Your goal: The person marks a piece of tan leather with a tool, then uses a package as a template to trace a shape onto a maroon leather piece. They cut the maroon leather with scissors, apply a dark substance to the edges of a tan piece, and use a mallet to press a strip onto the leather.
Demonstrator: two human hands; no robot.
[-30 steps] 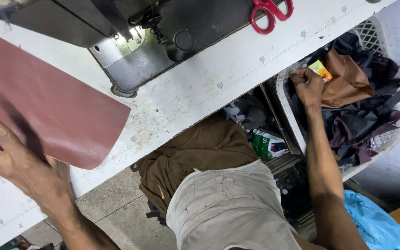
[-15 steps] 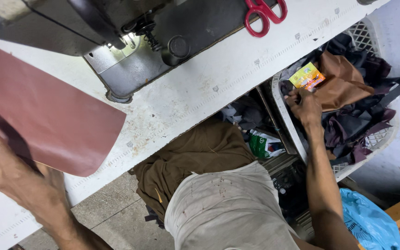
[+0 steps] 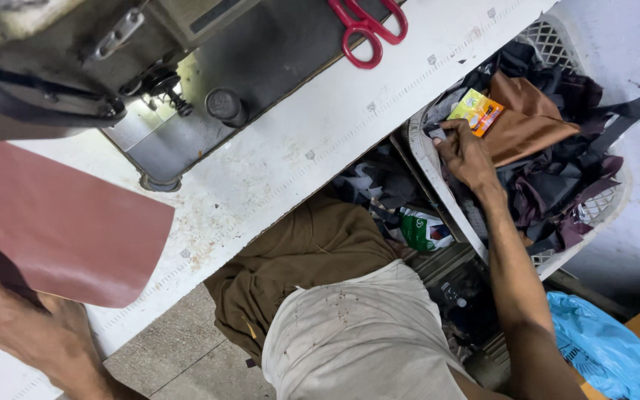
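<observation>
Head view: right hand (image 3: 464, 152) fingers (image 3: 444, 133) closed on dark scrap (image 3: 435, 134) beside yellow packet (image 3: 475, 111).

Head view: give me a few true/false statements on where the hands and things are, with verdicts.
1. The right hand reaches into the white basket of dark scraps. True.
2. The left hand rests on the reddish-brown sheet. True.
3. The red scissors lie in the basket. False: they lie on the sewing machine bed.
4. The yellow-orange packet sits on the white table. False: it is in the basket, by the right hand's fingers.
5. A blue bag lies low at the right. True.
</observation>
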